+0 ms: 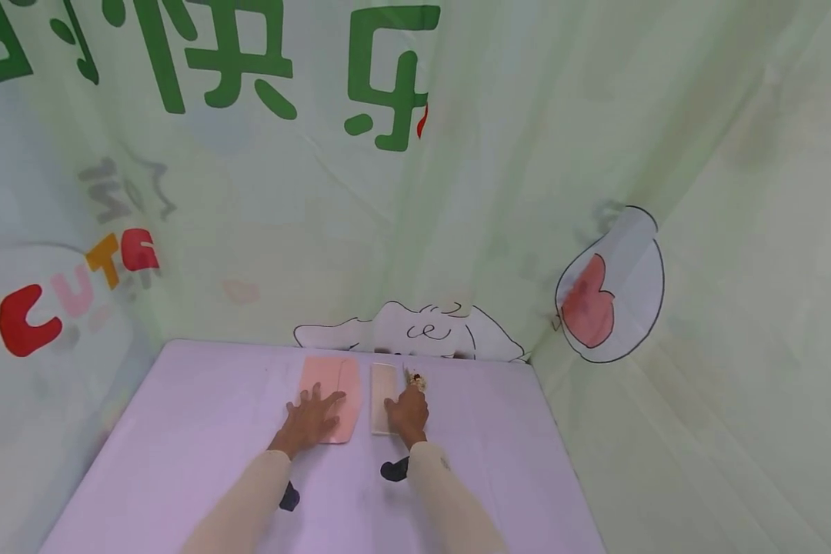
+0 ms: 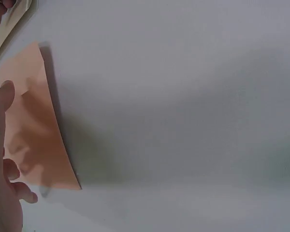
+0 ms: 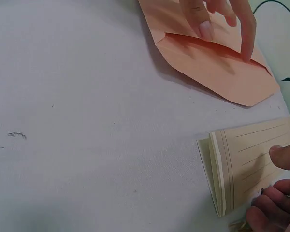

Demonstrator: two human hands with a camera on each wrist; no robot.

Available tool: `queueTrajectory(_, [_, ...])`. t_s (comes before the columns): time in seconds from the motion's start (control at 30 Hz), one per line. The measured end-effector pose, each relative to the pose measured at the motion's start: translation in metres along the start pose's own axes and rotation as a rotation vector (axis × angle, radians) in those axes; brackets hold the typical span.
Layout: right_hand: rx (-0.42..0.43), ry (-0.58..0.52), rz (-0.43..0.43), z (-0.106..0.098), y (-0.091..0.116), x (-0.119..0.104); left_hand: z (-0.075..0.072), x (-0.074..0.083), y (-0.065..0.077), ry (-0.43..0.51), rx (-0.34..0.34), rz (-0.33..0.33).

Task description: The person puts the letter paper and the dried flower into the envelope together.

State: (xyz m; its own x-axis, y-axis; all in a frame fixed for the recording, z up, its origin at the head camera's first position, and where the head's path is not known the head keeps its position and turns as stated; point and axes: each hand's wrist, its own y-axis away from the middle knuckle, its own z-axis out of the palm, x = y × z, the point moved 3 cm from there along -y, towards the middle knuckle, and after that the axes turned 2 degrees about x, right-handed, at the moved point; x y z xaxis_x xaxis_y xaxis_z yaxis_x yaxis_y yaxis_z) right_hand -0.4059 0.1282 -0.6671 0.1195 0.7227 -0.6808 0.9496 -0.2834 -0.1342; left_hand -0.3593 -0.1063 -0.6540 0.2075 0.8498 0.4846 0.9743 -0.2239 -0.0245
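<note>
A pink paper envelope [image 1: 346, 385] lies on the table with its flap folded out, and my left hand [image 1: 308, 419] rests on it, fingers spread. In the right wrist view, the left fingertips touch the envelope [image 3: 217, 75] beside its opening. To the right lies a folded sheet of cream lined paper [image 3: 251, 164]. My right hand [image 1: 408, 415] is at that paper's right side, its thumb over the lined face. Its other fingers curl round a small, mottled dried-flower-like bundle [image 1: 416, 379], mostly hidden by the hand.
The table [image 1: 194, 431] has a pale lilac cover. Behind it hangs a light curtain [image 1: 284, 208] with green lettering and a line drawing at its foot. White fabric [image 1: 720, 431] closes off the right side. Black straps [image 1: 395, 469] hang at the wrists.
</note>
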Motion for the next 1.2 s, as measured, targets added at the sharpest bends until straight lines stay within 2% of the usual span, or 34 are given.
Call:
queueTrajectory(0.07, [0.012,0.001,0.013,0.003,0.001,0.0,0.004,-0.001,0.0,0.002,-0.005,-0.008])
queueTrajectory(0.13, [0.036,0.014,-0.005,0.015,-0.002,0.01,0.006,-0.002,0.0,0.004,-0.005,-0.017])
queueTrajectory(0.3, [0.068,0.051,0.009,0.021,-0.001,0.006,0.01,-0.005,0.002,0.025,0.01,-0.018])
queueTrajectory(0.37, [0.05,0.048,0.053,0.011,0.005,-0.009,0.011,-0.006,0.004,0.039,0.02,-0.007])
queueTrajectory(0.43, [0.043,0.06,0.064,0.011,0.006,-0.011,0.012,-0.008,0.005,0.049,0.025,-0.002])
queueTrajectory(0.6, [0.036,0.092,0.07,0.014,0.008,-0.014,0.014,-0.01,0.006,0.065,0.036,-0.003])
queueTrajectory(0.8, [0.055,0.119,0.087,0.017,0.008,-0.011,0.016,-0.009,0.009,0.044,0.06,0.043])
queueTrajectory(1.03, [0.05,0.088,0.159,0.019,0.006,-0.009,0.016,-0.008,0.011,0.056,0.066,0.07])
queueTrajectory(1.2, [0.071,-0.016,0.206,0.017,0.006,-0.011,0.013,-0.008,0.011,0.061,0.033,0.037])
